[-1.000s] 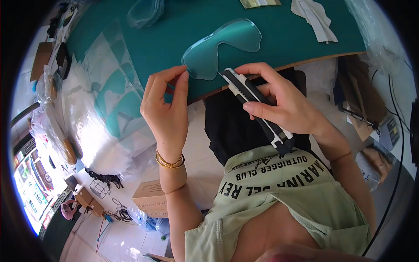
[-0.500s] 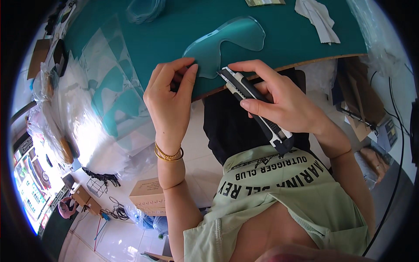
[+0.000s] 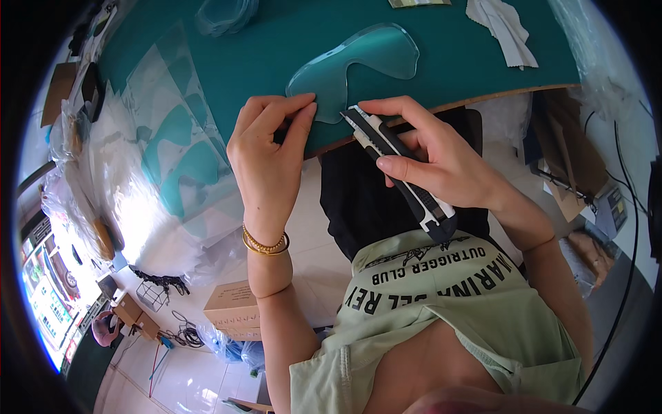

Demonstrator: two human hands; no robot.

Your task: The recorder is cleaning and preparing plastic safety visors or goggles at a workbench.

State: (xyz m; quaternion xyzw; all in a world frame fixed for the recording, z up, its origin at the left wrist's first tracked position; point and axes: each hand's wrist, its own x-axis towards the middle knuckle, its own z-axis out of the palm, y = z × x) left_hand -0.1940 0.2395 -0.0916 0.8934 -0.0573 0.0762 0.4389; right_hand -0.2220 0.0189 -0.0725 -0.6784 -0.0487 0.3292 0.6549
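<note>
A clear, goggle-shaped plastic lens lies near the front edge of the green table. My left hand pinches the lens's lower left lobe between thumb and forefinger. My right hand is wrapped round a black and white utility knife. The knife slants, its tip up by the lobe's lower right edge and its butt down toward my lap. Whether the blade touches the lens, I cannot tell.
More clear lenses are stacked at the back left. Plastic film with lens-shaped cut-outs hangs over the left side. A white cloth lies at the back right. A cardboard box stands on the floor.
The lens has shifted very slightly left and away from me. My left fingertips sit a touch further right on it. The knife's butt has swung slightly left in my right hand.
</note>
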